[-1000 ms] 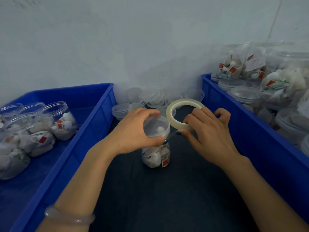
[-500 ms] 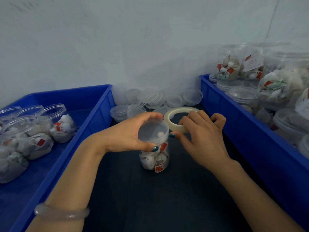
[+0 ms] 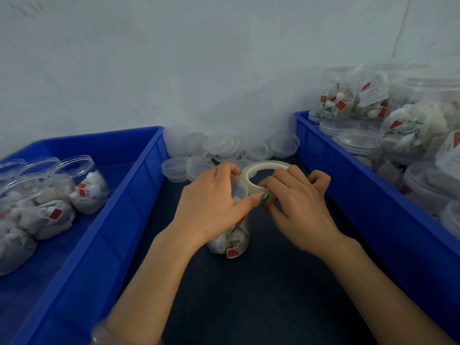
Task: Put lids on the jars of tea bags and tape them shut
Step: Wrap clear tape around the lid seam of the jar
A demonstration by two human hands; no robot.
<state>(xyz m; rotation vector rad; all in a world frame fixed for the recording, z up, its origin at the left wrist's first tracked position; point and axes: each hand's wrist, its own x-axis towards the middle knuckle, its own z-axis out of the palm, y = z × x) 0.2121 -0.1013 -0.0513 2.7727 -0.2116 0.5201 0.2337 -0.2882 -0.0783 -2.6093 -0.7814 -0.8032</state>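
Jar of tea bags [image 3: 232, 241] set on table [image 3: 273, 300] between left crate [image 3: 104, 245] and right crate [image 3: 373, 220], tape roll [image 3: 263, 166] held at its upper right, loose lids [image 3: 224, 145] heaped behind, filled jars [image 3: 84, 188] kept in both crates.

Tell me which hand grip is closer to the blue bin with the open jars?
Left. The left grip holds the jar just right of that blue bin; the right grip is farther right, holding the tape roll.

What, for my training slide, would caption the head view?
Left hand grips a lidded clear plastic jar of tea bags while the right hand holds a translucent tape roll beside its lid.
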